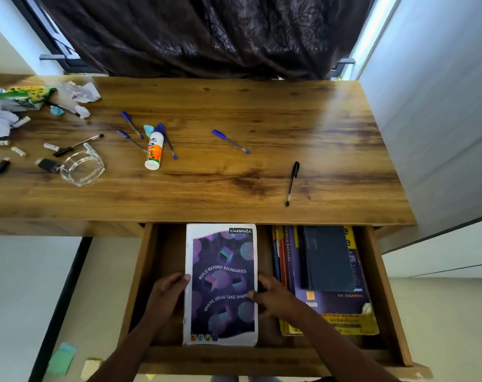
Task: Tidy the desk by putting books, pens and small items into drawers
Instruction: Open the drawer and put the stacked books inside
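A purple-and-white notebook point(222, 282) lies inside the open wooden drawer point(383, 293) under the desk's front edge. My left hand point(168, 295) grips its left edge and my right hand point(275, 297) grips its right edge. A stack of books point(336, 310) topped by a dark blue book point(328, 257) fills the drawer's right side. On the desk point(330, 128) lie several blue pens point(230, 141), a black pen point(292, 183) and a glue bottle point(154, 150).
At the desk's left end lie crumpled paper point(81, 92), a green wrapper point(22, 96), a glass ashtray point(83, 168), another black pen point(78, 145) and small dark items point(45, 164). A dark curtain point(206, 34) hangs behind. A white wall point(441, 119) stands on the right.
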Motion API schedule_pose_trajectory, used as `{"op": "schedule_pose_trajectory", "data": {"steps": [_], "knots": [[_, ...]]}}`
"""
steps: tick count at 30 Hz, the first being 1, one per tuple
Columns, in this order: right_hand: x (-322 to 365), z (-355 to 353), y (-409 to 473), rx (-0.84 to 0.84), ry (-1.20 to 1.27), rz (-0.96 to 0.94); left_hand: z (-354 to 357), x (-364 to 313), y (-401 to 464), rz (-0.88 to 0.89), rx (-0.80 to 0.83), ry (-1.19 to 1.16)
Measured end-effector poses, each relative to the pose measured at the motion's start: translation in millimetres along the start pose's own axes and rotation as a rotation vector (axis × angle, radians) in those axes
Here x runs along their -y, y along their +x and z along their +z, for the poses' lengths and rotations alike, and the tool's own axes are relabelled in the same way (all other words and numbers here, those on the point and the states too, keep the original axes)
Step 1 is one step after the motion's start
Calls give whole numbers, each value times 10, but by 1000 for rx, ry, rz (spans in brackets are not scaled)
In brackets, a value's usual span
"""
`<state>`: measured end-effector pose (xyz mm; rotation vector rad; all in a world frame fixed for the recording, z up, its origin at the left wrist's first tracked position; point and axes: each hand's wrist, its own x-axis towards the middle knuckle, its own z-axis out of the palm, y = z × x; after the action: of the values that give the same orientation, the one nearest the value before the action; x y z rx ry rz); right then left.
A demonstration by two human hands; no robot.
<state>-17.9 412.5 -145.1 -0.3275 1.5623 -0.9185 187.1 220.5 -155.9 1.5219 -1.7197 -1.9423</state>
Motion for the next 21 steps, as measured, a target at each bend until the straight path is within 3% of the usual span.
{"op": "schedule_pose_trajectory", "data": {"steps": [7,21], "knots": [[-43,15,-58,24,-11,-2,171,159,-170,-90,-49,-246],[-178,82,-152,25,-49,39,66,296,-232,-38,-32,-131]]}}
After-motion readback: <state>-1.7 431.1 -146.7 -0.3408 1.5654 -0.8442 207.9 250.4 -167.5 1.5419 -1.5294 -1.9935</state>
